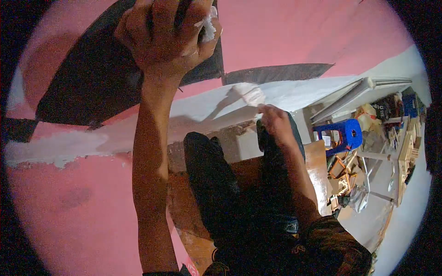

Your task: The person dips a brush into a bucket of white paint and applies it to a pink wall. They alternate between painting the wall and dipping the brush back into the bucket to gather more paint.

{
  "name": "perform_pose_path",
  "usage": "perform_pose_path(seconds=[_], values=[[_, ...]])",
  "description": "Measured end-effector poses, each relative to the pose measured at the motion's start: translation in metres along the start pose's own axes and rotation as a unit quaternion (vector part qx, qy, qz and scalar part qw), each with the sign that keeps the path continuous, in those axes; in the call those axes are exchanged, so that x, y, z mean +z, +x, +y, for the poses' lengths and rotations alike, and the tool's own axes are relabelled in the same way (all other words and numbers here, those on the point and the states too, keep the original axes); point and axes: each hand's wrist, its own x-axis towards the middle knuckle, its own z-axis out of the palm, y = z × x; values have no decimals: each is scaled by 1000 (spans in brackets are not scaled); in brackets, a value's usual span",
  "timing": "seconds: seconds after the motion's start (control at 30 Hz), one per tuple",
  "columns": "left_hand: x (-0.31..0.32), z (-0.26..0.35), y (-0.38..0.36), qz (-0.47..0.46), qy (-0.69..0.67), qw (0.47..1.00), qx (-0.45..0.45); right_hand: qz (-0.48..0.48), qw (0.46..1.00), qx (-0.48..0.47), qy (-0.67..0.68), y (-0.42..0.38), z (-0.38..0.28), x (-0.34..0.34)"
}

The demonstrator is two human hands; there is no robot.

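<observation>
High at the top, my left hand (172,34) is closed with curled fingers, and a white-smeared lump (210,25) shows by its thumb; I cannot tell what it is. My right hand (276,120), lower and to the right, grips the narrow end of a flat, broad-ended tool coated in white (251,94). The tool's wide end lies over the white band (304,91) along the pink wall, and its shadow falls to the left. Black painted shapes (87,73) cover part of the pink wall (271,37) behind my left hand.
My bent knees (207,158) are below the white band, over a brown wooden surface (184,198). To the right are a blue plastic stool (343,135), a pile of wood pieces (343,179), plastic bags (367,117) and a pale slatted wooden frame (405,161).
</observation>
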Motion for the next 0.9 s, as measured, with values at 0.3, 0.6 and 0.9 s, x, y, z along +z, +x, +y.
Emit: perform_pose_path(seconds=[0.3,0.6,0.9], values=[[-8,-7,0,-92,80,990,72,139,931,-166,-294,5,53,-55],[-20,6,10,-168,105,979,46,-93,993,40,-53,-12,20,65],[28,36,0,153,-203,947,-196,108,989,-28,-97,9,0,-49]])
